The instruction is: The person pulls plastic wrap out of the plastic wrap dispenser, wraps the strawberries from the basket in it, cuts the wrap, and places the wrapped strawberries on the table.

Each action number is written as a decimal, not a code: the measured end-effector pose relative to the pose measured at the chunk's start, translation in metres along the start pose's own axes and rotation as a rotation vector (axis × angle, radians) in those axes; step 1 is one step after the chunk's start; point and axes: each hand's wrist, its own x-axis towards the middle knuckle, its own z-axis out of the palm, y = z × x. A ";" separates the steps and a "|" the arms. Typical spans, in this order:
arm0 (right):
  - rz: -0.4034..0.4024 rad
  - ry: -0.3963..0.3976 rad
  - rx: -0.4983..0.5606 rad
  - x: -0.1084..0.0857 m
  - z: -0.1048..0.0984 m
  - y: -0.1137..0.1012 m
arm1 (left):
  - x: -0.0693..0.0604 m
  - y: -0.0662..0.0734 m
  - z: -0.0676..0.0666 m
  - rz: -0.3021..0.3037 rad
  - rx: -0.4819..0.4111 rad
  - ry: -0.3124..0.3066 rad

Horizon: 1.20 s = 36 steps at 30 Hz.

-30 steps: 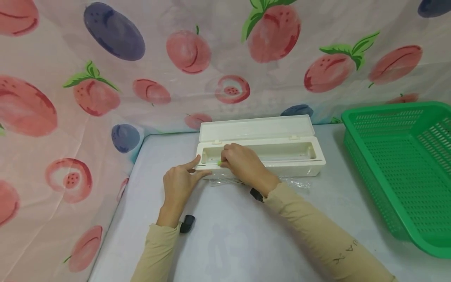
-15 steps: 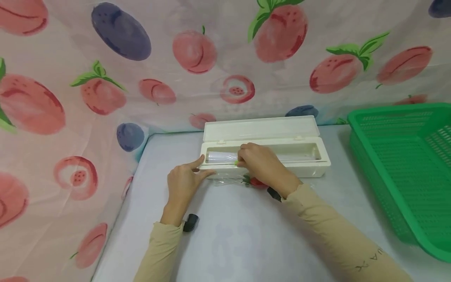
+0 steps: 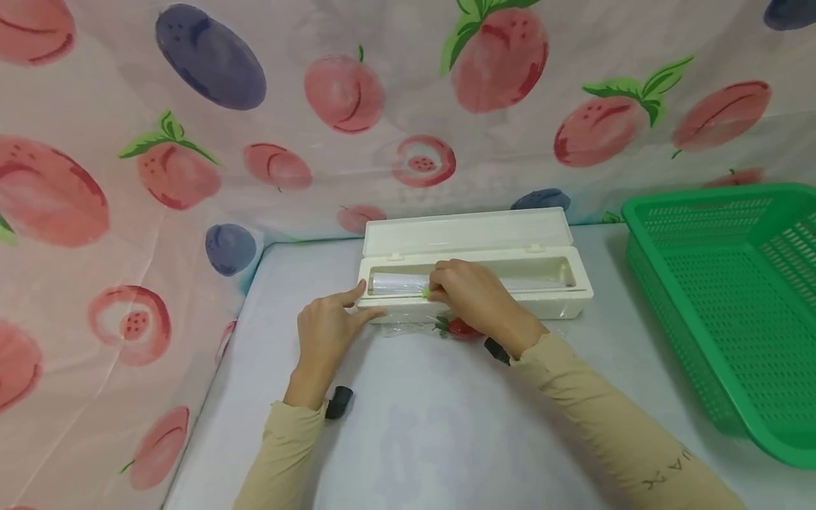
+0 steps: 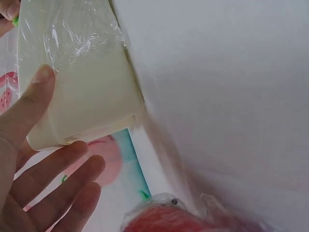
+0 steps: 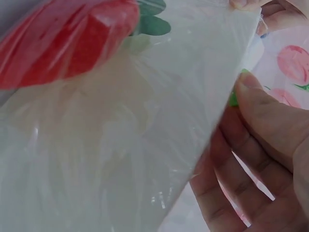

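Observation:
A long white cling film dispenser [image 3: 551,307] lies on the table with its lid [image 3: 468,230] tipped back. Part of the film roll [image 3: 392,283] shows inside. My left hand [image 3: 324,329] grips the dispenser's left end, thumb on the front face [image 4: 87,94]. With thumb and fingers, my right hand [image 3: 468,290] pinches a small green slide cutter [image 3: 426,292] at the front edge. Clear film [image 5: 159,140] hangs over the front. Under it shows a red, fruit-like thing [image 3: 460,329] with green leaves [image 5: 152,19]; its exact kind I cannot tell.
A green plastic basket [image 3: 701,333] stands on the right of the white-covered table [image 3: 414,439]. Fruit-printed cloth [image 3: 268,127] rises behind and along the left. A red shape under clear film [image 4: 164,220] appears low in the left wrist view.
My right hand has slid rightward along the front edge with the green slide cutter, mostly in the first half second. The film roll and red thing have come into view. My left hand stays put.

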 end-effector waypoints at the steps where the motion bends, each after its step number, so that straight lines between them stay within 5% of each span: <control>1: -0.002 -0.001 -0.004 0.000 0.000 0.000 | 0.000 -0.001 0.000 0.010 0.005 0.006; 22: -0.033 -0.006 -0.161 -0.004 0.000 0.004 | 0.000 0.001 0.000 0.007 0.008 0.017; 36: 0.078 -0.049 -0.178 -0.031 -0.023 0.024 | -0.001 -0.001 0.001 -0.001 -0.014 0.033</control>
